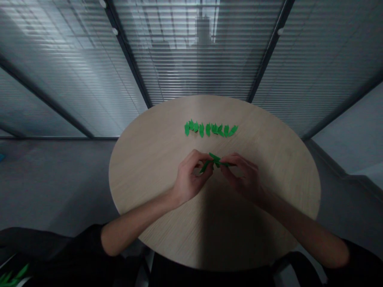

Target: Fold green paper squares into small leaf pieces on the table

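Between my fingertips is a green leaf-shaped piece [214, 158] with several pointed lobes, held just above the table; its material I cannot make out. My left hand [190, 177] pinches its left side with thumb and fingers. On the other side my right hand [243, 175] grips its right end in a similar pinch. Farther back, a loose row of small green leaf-like pieces [201, 130] lies on the round wooden table [143, 159]. Some pieces in that row touch or overlap, and several have split tips.
Glass panels with blinds [185, 71] stand behind the table, divided by dark frames [128, 56]. More green leaf-like pieces [14, 277] show at the lower left in a pale-rimmed holder. A dark chair part [296, 267] is at the lower right.
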Tool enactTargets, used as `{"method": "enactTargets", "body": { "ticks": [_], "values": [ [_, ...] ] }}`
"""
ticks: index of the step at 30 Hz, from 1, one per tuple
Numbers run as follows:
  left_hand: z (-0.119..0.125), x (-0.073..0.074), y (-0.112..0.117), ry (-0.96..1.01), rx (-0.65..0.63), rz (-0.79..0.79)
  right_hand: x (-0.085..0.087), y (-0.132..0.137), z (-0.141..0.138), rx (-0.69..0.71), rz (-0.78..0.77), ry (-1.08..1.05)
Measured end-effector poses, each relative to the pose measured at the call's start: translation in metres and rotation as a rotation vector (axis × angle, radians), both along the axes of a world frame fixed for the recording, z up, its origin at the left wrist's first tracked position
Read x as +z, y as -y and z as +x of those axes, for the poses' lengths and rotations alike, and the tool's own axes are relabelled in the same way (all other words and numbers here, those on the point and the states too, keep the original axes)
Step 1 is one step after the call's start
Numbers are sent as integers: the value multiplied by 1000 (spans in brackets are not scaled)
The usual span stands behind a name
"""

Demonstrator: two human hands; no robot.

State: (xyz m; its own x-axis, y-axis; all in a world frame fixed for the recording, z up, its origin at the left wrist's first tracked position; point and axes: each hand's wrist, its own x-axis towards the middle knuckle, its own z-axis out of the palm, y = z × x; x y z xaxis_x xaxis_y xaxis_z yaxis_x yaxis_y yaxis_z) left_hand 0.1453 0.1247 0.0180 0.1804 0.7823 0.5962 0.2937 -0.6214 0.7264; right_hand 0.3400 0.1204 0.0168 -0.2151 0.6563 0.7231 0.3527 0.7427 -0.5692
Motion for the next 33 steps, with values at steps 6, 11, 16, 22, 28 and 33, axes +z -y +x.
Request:
{"method": "enactTargets", "body": {
  "ticks": [6, 11, 16, 22, 28, 33],
  "values": [
    [-5, 3, -8, -41, -34, 165, 1, 0, 1, 33, -191, -110],
    [-7, 4, -9, -20, -226, 46, -2, -3, 2, 158, -304, -166],
    [-6, 1, -7, 2, -221, 31, -1, -5, 1, 167, -318, -186],
    [-7, -2, -8, 13, -198, -2, 2, -5, 3, 144, -276, -185],
    [-7, 0, -9, 26, -172, -22, 5, -6, 5, 128, -264, -133],
    [-7, 1, -8, 48, -175, -9, 6, -6, 5, 123, -299, -147]
  ]
}}
